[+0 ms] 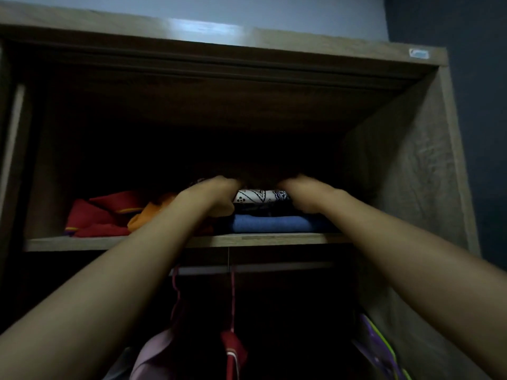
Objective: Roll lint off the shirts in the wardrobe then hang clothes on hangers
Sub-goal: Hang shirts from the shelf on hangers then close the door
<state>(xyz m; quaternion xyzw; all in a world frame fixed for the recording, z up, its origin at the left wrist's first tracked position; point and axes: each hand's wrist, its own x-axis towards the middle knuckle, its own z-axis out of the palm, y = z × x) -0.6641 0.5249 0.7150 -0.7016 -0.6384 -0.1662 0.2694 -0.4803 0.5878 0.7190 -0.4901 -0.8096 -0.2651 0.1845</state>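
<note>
While both sets of fingers reach over the folded stack (260,212) into the dark, their grip cannot be told; the left hand (212,194) and right hand (301,194) flank its patterned white top shirt (260,195), above a blue one (270,224), near the shelf (82,242) front edge.

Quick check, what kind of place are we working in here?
Most likely a bedroom wardrobe: a wooden shelf carries folded clothes, and garments hang from a rail below. Both hands, left hand and right hand, reach onto the stack.
</note>
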